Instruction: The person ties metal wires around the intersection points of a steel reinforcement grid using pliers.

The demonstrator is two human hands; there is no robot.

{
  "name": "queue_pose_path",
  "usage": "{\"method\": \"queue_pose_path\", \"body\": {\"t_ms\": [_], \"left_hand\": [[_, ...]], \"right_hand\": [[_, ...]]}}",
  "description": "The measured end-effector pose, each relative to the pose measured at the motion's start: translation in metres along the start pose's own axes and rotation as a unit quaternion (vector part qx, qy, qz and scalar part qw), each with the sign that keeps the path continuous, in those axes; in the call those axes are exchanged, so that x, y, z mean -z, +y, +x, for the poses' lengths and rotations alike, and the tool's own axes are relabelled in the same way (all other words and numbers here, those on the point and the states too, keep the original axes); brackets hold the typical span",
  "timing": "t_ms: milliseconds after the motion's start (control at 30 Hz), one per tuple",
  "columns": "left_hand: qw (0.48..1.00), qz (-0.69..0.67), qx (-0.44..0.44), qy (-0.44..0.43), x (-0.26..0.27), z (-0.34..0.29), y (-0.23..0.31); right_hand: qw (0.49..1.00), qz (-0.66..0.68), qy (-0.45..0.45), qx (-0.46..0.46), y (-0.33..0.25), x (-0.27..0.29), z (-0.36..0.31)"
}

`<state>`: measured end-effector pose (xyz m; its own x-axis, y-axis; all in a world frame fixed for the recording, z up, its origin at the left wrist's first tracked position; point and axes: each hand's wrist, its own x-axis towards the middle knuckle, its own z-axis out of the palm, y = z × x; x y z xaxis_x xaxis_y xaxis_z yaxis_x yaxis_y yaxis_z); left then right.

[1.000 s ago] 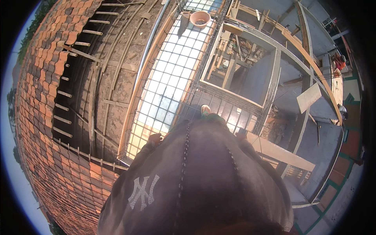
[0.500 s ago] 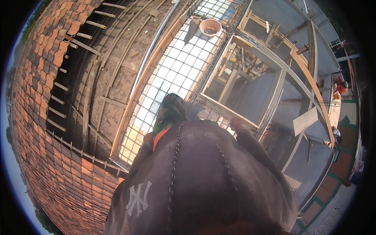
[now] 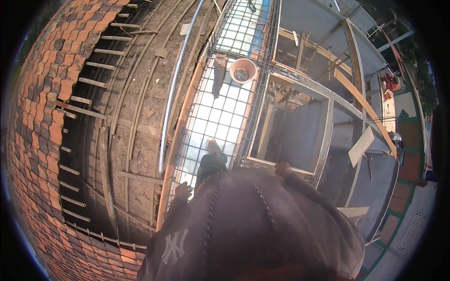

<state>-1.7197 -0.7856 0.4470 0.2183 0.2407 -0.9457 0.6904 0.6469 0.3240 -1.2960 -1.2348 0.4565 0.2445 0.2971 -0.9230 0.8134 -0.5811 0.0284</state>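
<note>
My left hand hangs open beside my thigh, its fingers apart and nothing in them, nearest the timber edge board. On the other side my right hand is curled closed by the frame of a wall opening; no object shows in it. My bare foot steps on the rebar mesh, below a green trouser leg. Farther along the mesh lie a handsaw and a pink plastic basin holding small grey metal pieces, perhaps nails.
Orange roof tiles and protruding battens run along the left, beside a brown sloping surface. At right, open-topped grey walled rooms drop away below. A loose board lies across a wall. Red-handled tools lie at the far end.
The basin and handsaw appear nearer as I move forward. My foot has come into view on the mesh. My left hand has swung out from behind my leg, fingers now spread.
</note>
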Motion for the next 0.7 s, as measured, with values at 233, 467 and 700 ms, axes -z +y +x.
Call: {"method": "queue_pose_path", "body": {"t_ms": [233, 467, 700], "left_hand": [[0.98, -0.093, -0.177, -0.005, 0.135, 0.088, 0.276], [0.991, -0.052, -0.123, 0.025, -0.01, 0.12, 0.368], [0.908, 0.405, -0.084, -0.067, -0.034, 0.138, 0.335]], "right_hand": [[0.526, 0.813, 0.25, -0.017, -0.048, 0.235, -0.011], [0.725, 0.639, 0.214, -0.145, 0.009, 0.147, 0.031], [0.972, 0.18, 0.126, -0.09, -0.004, -0.003, 0.117]]}}
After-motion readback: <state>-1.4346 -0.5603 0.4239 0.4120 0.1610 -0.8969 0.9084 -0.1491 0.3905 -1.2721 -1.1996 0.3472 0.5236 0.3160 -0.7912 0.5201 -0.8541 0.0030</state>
